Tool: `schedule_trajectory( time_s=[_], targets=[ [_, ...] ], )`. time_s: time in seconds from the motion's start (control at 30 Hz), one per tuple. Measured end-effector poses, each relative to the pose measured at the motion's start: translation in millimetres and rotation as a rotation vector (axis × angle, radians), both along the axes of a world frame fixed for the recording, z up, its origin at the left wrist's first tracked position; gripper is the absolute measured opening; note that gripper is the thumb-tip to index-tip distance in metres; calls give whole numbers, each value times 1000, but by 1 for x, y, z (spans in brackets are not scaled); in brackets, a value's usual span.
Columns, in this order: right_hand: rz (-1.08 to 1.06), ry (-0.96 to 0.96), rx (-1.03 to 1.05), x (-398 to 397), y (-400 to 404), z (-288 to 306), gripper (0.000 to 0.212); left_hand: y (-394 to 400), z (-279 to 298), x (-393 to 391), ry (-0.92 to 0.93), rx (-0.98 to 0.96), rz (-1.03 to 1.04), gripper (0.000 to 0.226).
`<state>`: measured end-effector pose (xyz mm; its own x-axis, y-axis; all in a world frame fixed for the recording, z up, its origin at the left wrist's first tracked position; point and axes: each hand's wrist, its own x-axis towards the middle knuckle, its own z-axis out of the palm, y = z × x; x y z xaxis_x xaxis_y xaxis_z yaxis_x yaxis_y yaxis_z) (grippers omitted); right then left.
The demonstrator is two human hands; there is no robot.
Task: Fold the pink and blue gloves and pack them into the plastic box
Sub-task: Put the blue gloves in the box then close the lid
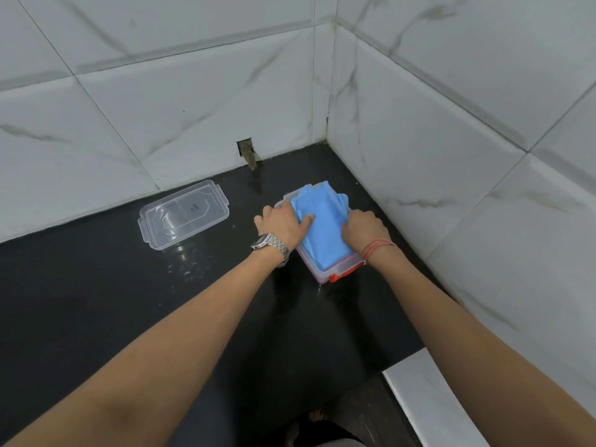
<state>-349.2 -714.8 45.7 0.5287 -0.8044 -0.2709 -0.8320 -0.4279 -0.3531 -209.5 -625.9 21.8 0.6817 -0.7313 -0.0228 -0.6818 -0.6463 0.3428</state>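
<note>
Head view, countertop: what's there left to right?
Clear plastic lid lying flat on the black countertop → left hand with a metal wristwatch → folded blue gloves in the clear plastic box → right hand with an orange thread wristband.

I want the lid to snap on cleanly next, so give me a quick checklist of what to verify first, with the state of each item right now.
1. Blue gloves inside the plastic box: not ok, the far end pokes over the rim.
2. Stack pressed flat: ok, left hand and right hand both push down on it.
3. Pink gloves packed: cannot tell, only blue shows on top.
4. Lid within reach: ok, it lies on the black counter to the left of the box.
5. Orange latch clear of fabric: ok at the near end; the far end is hidden.
</note>
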Motion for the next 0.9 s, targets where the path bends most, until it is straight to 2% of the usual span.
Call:
schedule_trajectory(
  time_s=[0.13, 0.33, 0.53, 0.63, 0.67, 0.77, 0.83, 0.9],
  targets=[
    [-3, -48, -6, -2, 4, -2, 29, 3, 3, 1, -7, -55, 7, 65],
    [156, 24, -91, -7, 9, -10, 58, 0, 6, 2, -48, 30, -54, 61],
    [199, 34, -117, -5, 13, -12, 46, -2, 5, 3, -87, 59, -75, 61],
    [198, 26, -109, -8, 13, -10, 54, -3, 7, 5, -90, 68, -83, 65],
    [208, 11, -142, -11, 15, -9, 60, -3, 8, 5, -93, 70, -84, 68],
    [334, 62, -494, -17, 24, -10, 75, -1, 10, 1, -193, 48, -101, 85],
    [402, 66, -602, -17, 26, -4, 70, 0, 12, -5, -330, -11, -181, 87],
    [488, 73, -584, -16, 26, -3, 62, -1, 13, -14, -398, -71, -331, 73]
  ],
)
